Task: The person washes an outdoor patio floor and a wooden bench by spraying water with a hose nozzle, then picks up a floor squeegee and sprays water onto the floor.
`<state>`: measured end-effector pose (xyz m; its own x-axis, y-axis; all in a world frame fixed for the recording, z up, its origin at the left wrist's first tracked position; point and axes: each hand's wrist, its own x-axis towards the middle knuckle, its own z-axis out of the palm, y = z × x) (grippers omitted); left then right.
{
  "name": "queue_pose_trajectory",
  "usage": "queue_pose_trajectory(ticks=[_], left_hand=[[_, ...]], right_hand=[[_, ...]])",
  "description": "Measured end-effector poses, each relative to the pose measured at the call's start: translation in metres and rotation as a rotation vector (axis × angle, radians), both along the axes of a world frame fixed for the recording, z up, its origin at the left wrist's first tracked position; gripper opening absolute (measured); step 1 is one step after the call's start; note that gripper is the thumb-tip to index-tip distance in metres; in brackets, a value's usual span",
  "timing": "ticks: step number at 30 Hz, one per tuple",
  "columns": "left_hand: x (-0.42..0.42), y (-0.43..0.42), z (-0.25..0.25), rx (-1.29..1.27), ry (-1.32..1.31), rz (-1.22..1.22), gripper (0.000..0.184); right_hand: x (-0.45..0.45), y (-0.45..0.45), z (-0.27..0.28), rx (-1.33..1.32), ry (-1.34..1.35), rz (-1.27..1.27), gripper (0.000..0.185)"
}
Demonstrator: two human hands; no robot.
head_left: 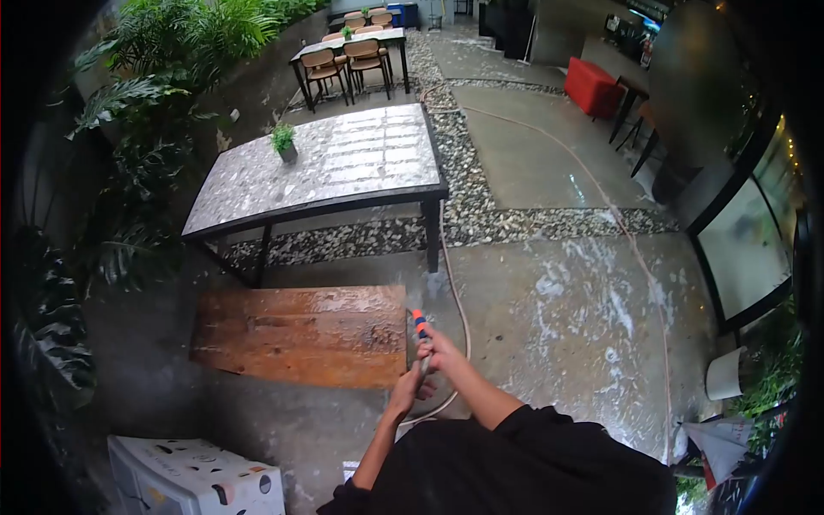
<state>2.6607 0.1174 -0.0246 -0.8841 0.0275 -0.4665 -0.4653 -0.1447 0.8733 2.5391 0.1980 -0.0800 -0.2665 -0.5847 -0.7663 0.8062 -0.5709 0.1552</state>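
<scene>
My right hand [439, 348] is closed around a hose nozzle [420, 323] with an orange tip and a dark blue body. Just below it, my left hand [407, 391] grips the hose behind the nozzle, its fingers partly bent. The nozzle points forward, near the right end of a brown wooden bench [300, 335]. Water glistens on the bench's planks. From my hands the pale hose [459, 309] curves down and around on the floor, then runs off past the table. Any water jet is too faint to make out.
A stone-topped table [360, 163] with a potted plant [283, 142] stands beyond the bench. Foam streaks the wet concrete floor [549, 300]. Leafy plants line the left side. A white box [202, 481] sits at lower left, a red seat [592, 87] at upper right.
</scene>
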Motion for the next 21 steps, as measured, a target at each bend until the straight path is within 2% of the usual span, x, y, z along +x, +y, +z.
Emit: queue_pose_trajectory(ticks=[1, 3, 4, 6, 7, 10, 11, 13, 17, 21], left_hand=[[0.000, 0.003, 0.001, -0.012, -0.005, 0.004, 0.063], [-0.007, 0.011, 0.001, 0.075, -0.129, -0.137, 0.063], [-0.008, 0.018, -0.001, 0.071, -0.132, -0.135, 0.063], [-0.007, 0.036, -0.008, 0.135, -0.338, -0.093, 0.053], [-0.001, 0.049, -0.008, 0.090, -0.303, -0.068, 0.044], [0.014, 0.079, -0.008, 0.041, -0.237, -0.065, 0.039], [0.020, 0.083, -0.008, 0.096, -0.233, -0.058, 0.035], [0.031, 0.092, -0.005, 0.065, -0.246, -0.023, 0.034], [0.056, 0.113, -0.005, 0.091, -0.220, 0.039, 0.034], [0.086, 0.135, -0.009, 0.152, -0.280, 0.061, 0.036]], right_hand=[[0.006, 0.006, -0.001, -0.012, -0.005, 0.004, 0.029], [0.008, 0.022, -0.007, 0.043, 0.094, 0.010, 0.028], [0.010, 0.031, -0.012, 0.039, 0.092, 0.012, 0.028], [0.017, 0.050, -0.024, -0.032, 0.061, -0.004, 0.026], [0.023, 0.061, -0.021, -0.028, 0.064, 0.004, 0.025], [0.037, 0.088, -0.024, -0.069, 0.102, -0.001, 0.022], [0.048, 0.093, -0.023, -0.075, 0.083, 0.000, 0.022], [0.060, 0.102, -0.004, -0.027, 0.331, 0.003, 0.030], [0.087, 0.114, 0.012, 0.002, 0.406, -0.017, 0.030], [0.115, 0.138, -0.002, 0.017, 0.348, -0.068, 0.023]])
